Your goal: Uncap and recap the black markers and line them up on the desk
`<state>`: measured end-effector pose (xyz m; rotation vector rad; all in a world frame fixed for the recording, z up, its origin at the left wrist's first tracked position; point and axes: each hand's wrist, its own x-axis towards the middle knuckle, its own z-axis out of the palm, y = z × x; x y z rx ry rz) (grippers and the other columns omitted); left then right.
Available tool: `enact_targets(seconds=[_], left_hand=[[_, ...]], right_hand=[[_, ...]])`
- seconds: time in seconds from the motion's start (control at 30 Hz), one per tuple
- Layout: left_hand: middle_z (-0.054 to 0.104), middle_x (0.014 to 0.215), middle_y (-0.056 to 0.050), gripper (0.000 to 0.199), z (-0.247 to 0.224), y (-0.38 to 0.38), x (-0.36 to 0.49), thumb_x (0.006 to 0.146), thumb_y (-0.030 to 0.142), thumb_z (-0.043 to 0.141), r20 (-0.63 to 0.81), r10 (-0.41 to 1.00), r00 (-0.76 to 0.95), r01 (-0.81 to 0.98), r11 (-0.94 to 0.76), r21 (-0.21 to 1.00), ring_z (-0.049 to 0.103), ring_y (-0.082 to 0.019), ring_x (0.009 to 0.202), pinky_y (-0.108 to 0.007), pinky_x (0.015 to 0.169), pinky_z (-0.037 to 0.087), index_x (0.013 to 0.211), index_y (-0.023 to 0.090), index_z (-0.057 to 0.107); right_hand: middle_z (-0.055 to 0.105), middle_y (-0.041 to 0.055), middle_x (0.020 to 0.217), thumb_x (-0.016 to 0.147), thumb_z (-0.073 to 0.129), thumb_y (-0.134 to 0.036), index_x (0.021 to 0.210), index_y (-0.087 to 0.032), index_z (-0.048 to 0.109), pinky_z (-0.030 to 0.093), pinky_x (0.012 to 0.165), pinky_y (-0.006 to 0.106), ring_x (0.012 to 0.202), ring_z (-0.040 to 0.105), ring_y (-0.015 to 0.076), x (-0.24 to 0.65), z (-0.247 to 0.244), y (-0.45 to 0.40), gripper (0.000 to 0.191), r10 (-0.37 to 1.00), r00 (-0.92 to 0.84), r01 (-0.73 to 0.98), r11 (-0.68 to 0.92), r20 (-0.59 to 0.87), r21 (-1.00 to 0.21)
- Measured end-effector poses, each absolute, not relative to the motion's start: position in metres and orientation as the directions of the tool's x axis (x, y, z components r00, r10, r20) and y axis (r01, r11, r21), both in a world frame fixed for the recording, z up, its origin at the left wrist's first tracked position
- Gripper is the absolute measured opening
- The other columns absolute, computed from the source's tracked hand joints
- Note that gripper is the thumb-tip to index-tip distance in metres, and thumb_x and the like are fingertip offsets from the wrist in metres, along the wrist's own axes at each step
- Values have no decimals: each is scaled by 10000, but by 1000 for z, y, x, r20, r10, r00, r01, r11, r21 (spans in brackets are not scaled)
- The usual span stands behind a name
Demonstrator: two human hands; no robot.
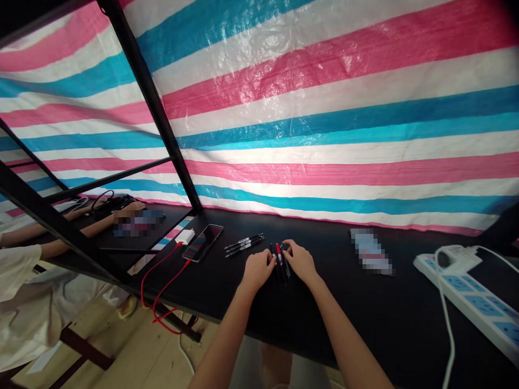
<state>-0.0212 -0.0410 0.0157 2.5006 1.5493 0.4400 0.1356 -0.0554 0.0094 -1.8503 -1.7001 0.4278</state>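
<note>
Several pens [279, 259], one with a red part and the others dark, stand side by side between my two hands on the black table. My left hand [258, 268] closes on the left side of this bunch, with thumb and fingers against the pens. On the right side, my right hand [300, 261] presses against the same bunch with its fingers curled. The lower ends of the pens point toward me. To the left of my left hand, several black and clear pens [244, 245] lie in a loose row.
A phone [203, 243], a white charger [185, 236] and a red cable [163, 292] are on the left. A blurred packet [371, 251] and a white power strip [466, 302] lie on the right. Beyond a black frame [148, 92], another person's arms [93, 227] rest on a table.
</note>
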Motion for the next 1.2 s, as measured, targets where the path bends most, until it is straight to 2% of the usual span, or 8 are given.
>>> enact_targets(seconds=[0.2,0.47,0.9,1.2], left_hand=[[627,759,-7,262,19,-44,-19,881,365,335,155,873,463,818,-488,304,577,-145,713,-240,611,303,798,202,523],[633,794,-19,260,25,-47,-17,884,365,340,122,884,452,833,-467,297,586,-150,743,-242,631,318,809,198,526],[629,796,-18,265,21,-45,-18,890,365,329,151,870,469,816,-492,303,580,-145,734,-237,612,305,793,196,509],[628,794,-22,268,26,-47,-18,886,366,329,123,881,456,820,-470,326,581,-151,741,-238,619,313,799,198,518]], right_hand=[[616,-15,772,818,461,-266,1038,-257,531,296,582,222,728,553,137,135,14,-57,232,987,96,799,0,128,-602],[615,-27,755,778,484,-223,1042,-263,541,281,572,223,689,543,130,135,15,-58,273,992,60,795,19,111,-606],[603,-50,720,755,491,-218,1001,-264,542,271,560,219,649,530,117,138,14,-58,256,996,24,789,37,92,-613],[606,-37,733,769,468,-213,1052,-256,510,277,566,222,670,543,129,136,14,-59,289,995,21,797,45,102,-603]])
